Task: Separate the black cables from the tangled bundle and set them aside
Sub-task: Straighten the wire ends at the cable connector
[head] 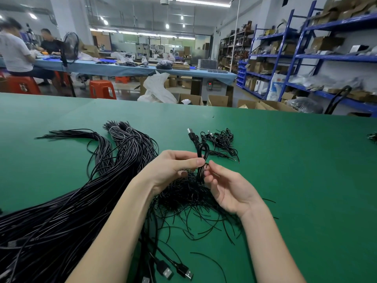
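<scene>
Centrally, folded black USB cable [202,154] is pinched upright in left hand [173,166] grip, thumb clamped on it above green desk [295,160]. Right hand [228,188] fingertips closed on thin tie at cable's middle. Tangled bundle [67,211] spread left; small separated pile [221,142] behind hands.

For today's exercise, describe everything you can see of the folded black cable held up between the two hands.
The cable is thin, black and glossy, plastic-sheathed by its look. It is folded into a narrow upright loop. The left hand pinches it below the loop between thumb and fingers; the right hand touches it from the other side, at a small dark tie or knot. Its strands run down into the loose pile on the green table. The ends are hidden.
</scene>
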{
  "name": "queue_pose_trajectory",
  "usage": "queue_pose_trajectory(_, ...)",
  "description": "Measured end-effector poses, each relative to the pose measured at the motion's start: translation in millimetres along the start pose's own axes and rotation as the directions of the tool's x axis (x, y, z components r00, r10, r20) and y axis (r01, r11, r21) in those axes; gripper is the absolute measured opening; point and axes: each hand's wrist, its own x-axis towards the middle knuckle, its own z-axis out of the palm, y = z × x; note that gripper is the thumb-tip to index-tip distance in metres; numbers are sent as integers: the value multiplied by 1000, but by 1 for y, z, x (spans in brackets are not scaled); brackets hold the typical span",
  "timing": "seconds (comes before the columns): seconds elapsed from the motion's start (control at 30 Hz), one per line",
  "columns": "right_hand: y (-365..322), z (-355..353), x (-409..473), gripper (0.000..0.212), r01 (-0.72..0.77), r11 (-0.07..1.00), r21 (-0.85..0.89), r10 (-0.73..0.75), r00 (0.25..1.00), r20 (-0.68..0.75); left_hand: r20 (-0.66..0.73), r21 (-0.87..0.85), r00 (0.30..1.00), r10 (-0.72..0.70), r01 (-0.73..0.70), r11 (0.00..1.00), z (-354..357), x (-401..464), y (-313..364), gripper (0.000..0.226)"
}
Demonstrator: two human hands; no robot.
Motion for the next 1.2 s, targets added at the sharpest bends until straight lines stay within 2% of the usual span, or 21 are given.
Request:
queue_pose_trajectory(0.13,10,-6,6,48,-78,990,113,76,997,23,-16,-28,1000,17,-17,999,9,1,-2,37)
queue_pose_trajectory(0.33,18,-3,15,55,-36,996,79,32,998,58,-38,-143,998,49,-54,988,13,8,-10,28)
queue_pose_trajectory(0.4,21,-1,17,47,2,996,93,-5,1000,30,-51,-171,997,56,-64,983,12,10,-11,29)
queue_pose_trajectory(0.47,22,-1,19,36,76,997,-2,-76,996,-46,-111,-147,992,54,-70,987,10,11,-12,25)
queue_pose_trajectory(0.53,23,-2,21,25,139,983,-120,-153,982,-108,-224,-18,972,72,-78,997,9,12,-15,16)
queue_pose_trajectory(0.63,26,-2,22,19,155,976,-154,-178,973,-146,-324,82,933,158,-139,987,12,15,-20,15)
queue_pose_trajectory(0.77,26,-4,22,33,157,984,-89,-171,969,-179,-326,60,930,170,-159,985,18,17,-25,15)
queue_pose_trajectory(0.97,24,-8,24,16,126,992,26,-118,973,-200,-335,49,924,184,-178,983,18,20,-29,14)
queue_pose_trajectory(1.03,26,-9,26,25,159,987,-2,-156,965,-210,-327,33,926,190,-190,981,20,20,-30,13)
queue_pose_trajectory(1.13,27,-12,29,48,219,974,-53,-225,951,-210,-247,21,952,183,-183,983,26,22,-31,17)
queue_pose_trajectory(1.2,26,-16,29,56,233,972,-40,-237,949,-210,-194,6,969,151,-153,988,27,22,-32,23)
